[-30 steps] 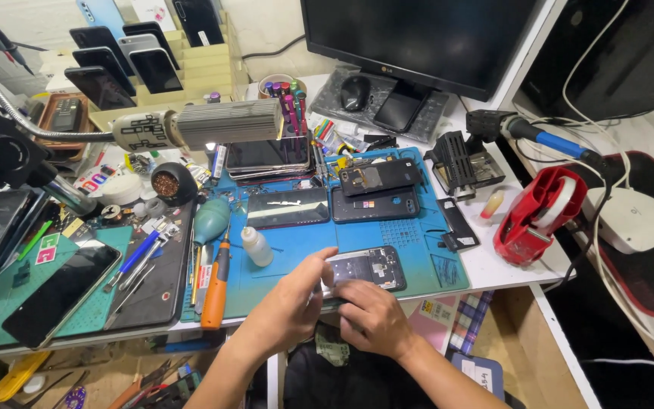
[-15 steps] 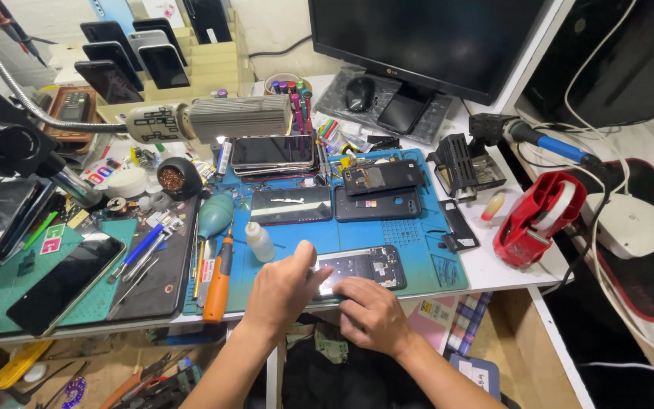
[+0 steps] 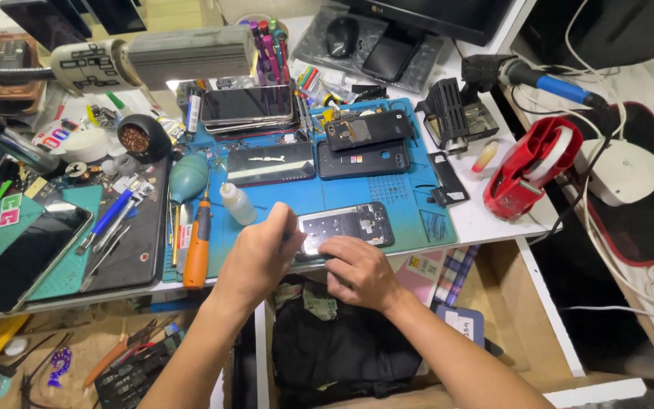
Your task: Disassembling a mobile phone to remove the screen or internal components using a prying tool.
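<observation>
Opened phone (image 3: 350, 226) under both hands

Red tape dispenser (image 3: 531, 168) beside soldering iron (image 3: 546, 76).

An opened smartphone (image 3: 350, 226) lay flat, back cover off, insides facing up, near the front edge of the blue work mat (image 3: 410, 193) on the table. Dark frame, metal shields and a camera cutout at its right end showed. Its long side ran left-right, slightly tilted. The left end was covered by the left hand (image 3: 260, 256); the right hand (image 3: 359, 271) touched its near edge.
</observation>
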